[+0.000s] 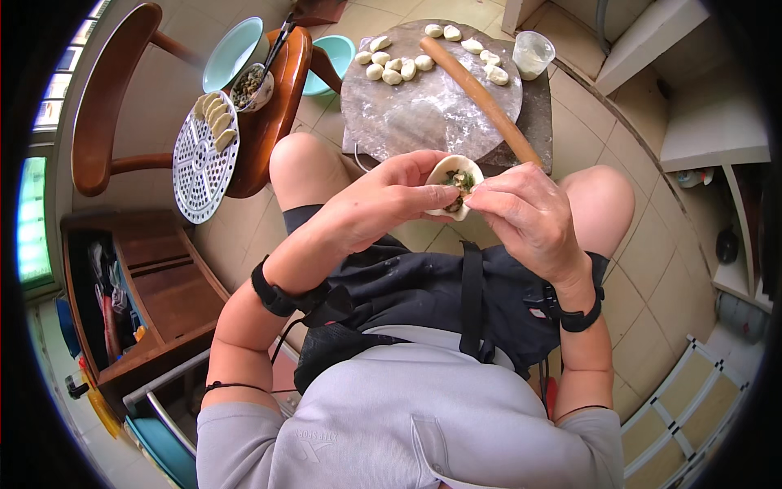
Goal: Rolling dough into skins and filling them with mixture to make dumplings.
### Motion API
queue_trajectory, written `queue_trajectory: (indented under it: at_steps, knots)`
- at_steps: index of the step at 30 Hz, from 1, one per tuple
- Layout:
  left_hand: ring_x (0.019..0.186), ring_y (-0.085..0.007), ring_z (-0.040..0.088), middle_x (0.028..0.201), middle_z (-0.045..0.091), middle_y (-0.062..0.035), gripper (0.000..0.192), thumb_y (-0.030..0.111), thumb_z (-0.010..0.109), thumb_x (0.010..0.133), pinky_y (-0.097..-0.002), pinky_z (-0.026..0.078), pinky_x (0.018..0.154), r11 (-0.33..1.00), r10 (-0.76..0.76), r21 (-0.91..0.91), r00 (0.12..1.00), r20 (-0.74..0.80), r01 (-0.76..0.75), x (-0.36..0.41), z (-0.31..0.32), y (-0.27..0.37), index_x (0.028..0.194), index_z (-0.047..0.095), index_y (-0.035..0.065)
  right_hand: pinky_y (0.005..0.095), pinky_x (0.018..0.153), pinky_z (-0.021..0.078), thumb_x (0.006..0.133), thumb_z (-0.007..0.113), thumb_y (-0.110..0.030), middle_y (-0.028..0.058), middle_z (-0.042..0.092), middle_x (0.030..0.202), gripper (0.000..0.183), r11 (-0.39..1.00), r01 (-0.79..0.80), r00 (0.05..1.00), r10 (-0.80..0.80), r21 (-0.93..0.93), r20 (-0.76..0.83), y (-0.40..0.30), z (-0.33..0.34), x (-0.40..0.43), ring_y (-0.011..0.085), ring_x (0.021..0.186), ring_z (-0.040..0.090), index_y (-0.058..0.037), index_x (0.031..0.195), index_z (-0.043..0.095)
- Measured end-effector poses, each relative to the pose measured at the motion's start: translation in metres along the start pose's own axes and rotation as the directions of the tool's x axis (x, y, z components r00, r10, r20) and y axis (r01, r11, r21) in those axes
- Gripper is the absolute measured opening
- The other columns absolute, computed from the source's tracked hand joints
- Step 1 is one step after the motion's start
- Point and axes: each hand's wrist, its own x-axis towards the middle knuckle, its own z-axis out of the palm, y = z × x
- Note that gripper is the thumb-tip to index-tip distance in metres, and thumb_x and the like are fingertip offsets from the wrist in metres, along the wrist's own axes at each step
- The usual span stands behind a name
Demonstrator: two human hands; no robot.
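Note:
My left hand (400, 192) holds a round dough wrapper (455, 168) with green and brown filling (457, 182) on it, the thumb pressing at the filling. The fingertips of my right hand (528, 217) pinch the wrapper's right edge. Beyond the hands, a wooden rolling pin (479, 98) lies across a floured round board (421, 122), with several dough pieces (391, 76) along its far side. At the left, a perforated metal steamer plate (198, 183) bears several folded dumplings (221, 124). Beside it stands a bowl of filling (247, 85) with dark chopsticks (278, 43) in it.
A wooden chair (269, 143) at the left bears the bowl, plate and a pale green basin (235, 55). Another green basin (330, 64) sits behind the chair. A clear plastic tub (533, 55) stands at the board's right. A wooden cabinet (171, 287) is at lower left, shelves (715, 134) at right.

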Motion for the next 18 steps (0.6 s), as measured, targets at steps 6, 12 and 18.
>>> queue_trajectory:
  at_steps: [6, 12, 18]
  knots:
    - [0.102, -0.0092, 0.054, 0.111, 0.058, -0.0054, 0.046, 0.014, 0.061, 0.091, -0.0260, 0.046, 0.088, 0.967, 0.036, 0.248, 0.996, 0.087, -0.057, 0.002, -0.010, -0.010, 0.131, 0.044, -0.0036, 0.0330, 0.066, 0.0496, 0.070, 0.073, -0.001, 0.0042, 0.062, 0.082, 0.025, 0.998, -0.052, 0.999, 0.052, 0.041, -0.002, 0.001, 0.008, 0.004, 0.0219, 0.074, 0.059, -0.0085, 0.093, 0.064]
    - [0.101, -0.0090, 0.051, 0.110, 0.056, -0.0043, 0.051, 0.010, 0.069, 0.083, -0.0252, 0.045, 0.086, 0.840, 0.216, 0.491, 0.972, 0.091, -0.232, -0.002, -0.004, -0.006, 0.128, 0.047, -0.0010, 0.0314, 0.068, 0.0497, 0.073, 0.075, -0.005, 0.0059, 0.062, 0.085, 0.029, 0.975, -0.202, 0.979, 0.205, 0.095, -0.021, 0.003, 0.012, 0.009, 0.0213, 0.075, 0.060, -0.0073, 0.100, 0.063]
    - [0.104, -0.0124, 0.053, 0.110, 0.055, -0.0075, 0.034, 0.003, 0.060, 0.085, -0.0277, 0.046, 0.087, 0.899, 0.344, 0.295, 0.939, -0.015, -0.324, 0.018, -0.015, 0.002, 0.113, 0.043, -0.0023, 0.0261, 0.074, 0.0520, 0.079, 0.072, -0.008, 0.0071, 0.060, 0.103, 0.034, 0.858, -0.425, 0.896, 0.445, 0.288, -0.001, 0.014, 0.011, 0.022, 0.0142, 0.081, 0.062, -0.0045, 0.111, 0.062]
